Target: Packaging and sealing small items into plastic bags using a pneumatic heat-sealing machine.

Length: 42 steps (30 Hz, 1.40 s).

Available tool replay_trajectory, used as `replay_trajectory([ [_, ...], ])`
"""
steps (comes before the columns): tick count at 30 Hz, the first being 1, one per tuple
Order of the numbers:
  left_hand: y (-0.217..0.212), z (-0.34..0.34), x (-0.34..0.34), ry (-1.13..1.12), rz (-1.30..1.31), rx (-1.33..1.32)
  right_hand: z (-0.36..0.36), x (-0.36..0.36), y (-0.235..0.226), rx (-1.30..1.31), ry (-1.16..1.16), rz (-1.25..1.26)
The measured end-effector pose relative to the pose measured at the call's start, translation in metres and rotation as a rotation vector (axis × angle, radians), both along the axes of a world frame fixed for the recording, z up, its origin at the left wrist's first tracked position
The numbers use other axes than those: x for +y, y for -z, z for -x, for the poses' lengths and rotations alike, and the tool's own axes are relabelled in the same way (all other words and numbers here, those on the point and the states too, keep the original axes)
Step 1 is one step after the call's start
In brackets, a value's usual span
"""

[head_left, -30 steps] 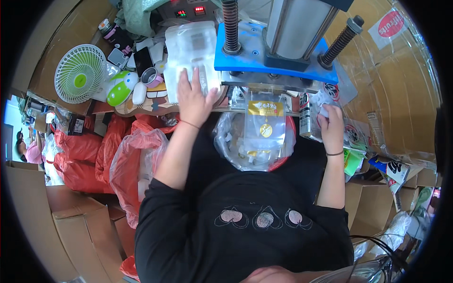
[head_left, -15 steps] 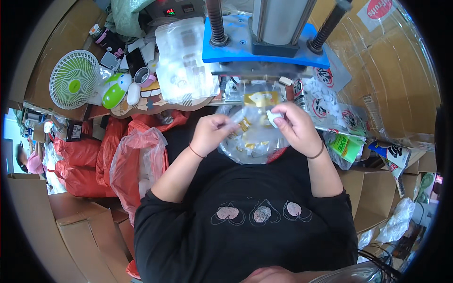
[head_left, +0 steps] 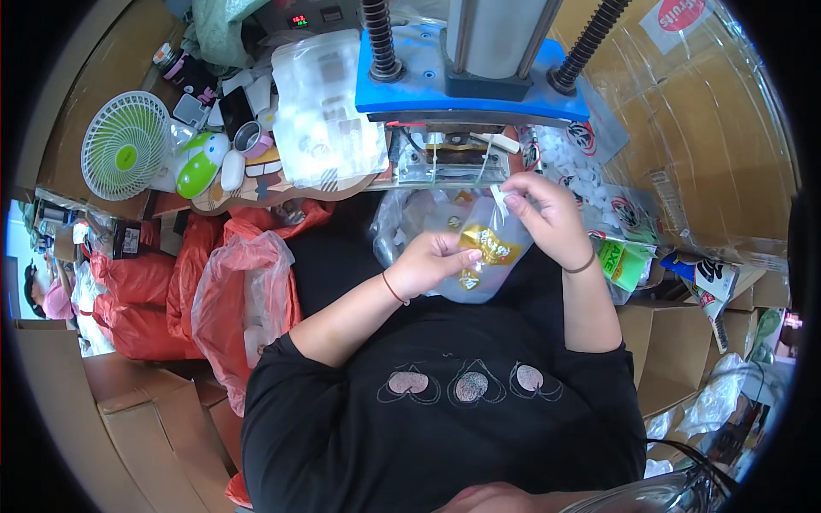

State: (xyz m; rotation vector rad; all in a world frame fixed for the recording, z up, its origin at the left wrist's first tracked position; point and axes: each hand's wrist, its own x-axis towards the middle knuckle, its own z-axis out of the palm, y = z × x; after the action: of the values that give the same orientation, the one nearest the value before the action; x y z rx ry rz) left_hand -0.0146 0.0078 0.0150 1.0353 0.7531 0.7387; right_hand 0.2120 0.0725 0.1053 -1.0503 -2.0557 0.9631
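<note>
At nine o'clock lie red plastic bags (head_left: pixel 137 282), with a pinker one (head_left: pixel 244 299) gaping open beside the person's left knee. Up at ten o'clock a small green fan (head_left: pixel 126 145) stands on the cluttered bench (head_left: pixel 256 190), near a green-and-white gadget (head_left: pixel 198 164) and a stack of clear packets (head_left: pixel 329 111). At twelve o'clock the blue press (head_left: pixel 470 77) sits with nothing visible under its plate.

Near the centre, the left hand (head_left: pixel 432 261) has its fingers curled shut, pinching the lower left edge of a clear pouch (head_left: pixel 487 244) holding a yellow sachet. The pouch hangs over the lap, just below the press, above a bag of more clear packets (head_left: pixel 410 218). At one o'clock the right hand (head_left: pixel 547 214) pinches the pouch's top corner between thumb and forefinger, other fingers loosely bent.

Judging by this, the pouch is filled but not yet set in the press; that step looks left to do. At three o'clock lie printed packets (head_left: pixel 620 261) and cardboard boxes (head_left: pixel 676 350).
</note>
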Motion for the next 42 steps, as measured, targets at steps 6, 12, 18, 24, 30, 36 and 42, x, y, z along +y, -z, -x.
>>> replay_trajectory([
  [6, -0.006, -0.017, 0.002, 0.138, 0.186, -0.133, -0.019, 0.012, 0.002, -0.121, -0.136, 0.002],
  [12, 0.007, 0.001, 0.018, 0.05, 0.286, -0.112, -0.052, 0.01, -0.005, -0.692, 0.405, -0.317],
  [18, -0.011, 0.015, 0.069, -0.154, 0.327, -0.141, -0.081, 0.026, 0.053, -0.86, 0.32, -0.464],
  [24, -0.005, 0.066, 0.082, -0.72, -0.421, 0.704, -0.082, 0.03, 0.045, -0.637, 0.18, -0.138],
  [30, 0.004, 0.133, 0.062, -0.263, -1.143, 1.652, -0.082, 0.015, 0.048, -0.416, 0.436, -0.379],
  [36, -0.008, 0.101, 0.028, -0.669, -0.62, 0.783, -0.052, 0.005, 0.026, -0.325, 0.468, -0.413],
  [42, -0.023, 0.057, 0.009, -0.278, -0.383, 0.603, 0.006, -0.014, 0.0, 0.054, -0.008, -0.228],
])
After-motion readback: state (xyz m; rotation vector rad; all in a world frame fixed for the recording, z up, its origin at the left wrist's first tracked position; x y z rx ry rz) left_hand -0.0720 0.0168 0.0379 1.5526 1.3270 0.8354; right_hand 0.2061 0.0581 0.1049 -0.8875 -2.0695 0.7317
